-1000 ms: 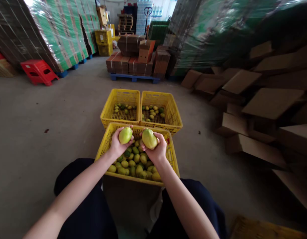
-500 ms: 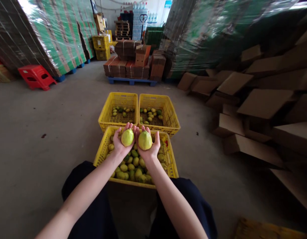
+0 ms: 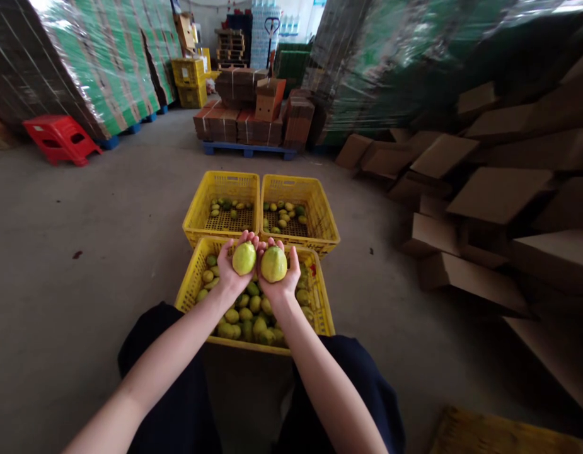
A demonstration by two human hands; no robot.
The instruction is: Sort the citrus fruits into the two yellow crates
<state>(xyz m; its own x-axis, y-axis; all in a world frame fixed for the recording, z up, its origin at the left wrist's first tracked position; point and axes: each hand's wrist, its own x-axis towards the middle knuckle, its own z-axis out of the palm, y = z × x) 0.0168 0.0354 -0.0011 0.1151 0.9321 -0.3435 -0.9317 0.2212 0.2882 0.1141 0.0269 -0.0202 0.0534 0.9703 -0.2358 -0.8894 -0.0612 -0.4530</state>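
yellow plastic walls form the near crate [image 3: 325,309], the largest-looking, with a left crate [image 3: 200,202] and a right crate [image 3: 320,208] just beyond its far side; inside it lies a heap of fruit [image 3: 254,304]; above it the left hand [image 3: 229,277] and right hand [image 3: 278,288] sit side by side, palms up and uncurled, whether touching i cannot tell; over that crate the right fruit [image 3: 273,265] and left fruit [image 3: 244,259] merely rest on them, so a tilted palm could let one roll off, and a drop onto the heap could bruise skins
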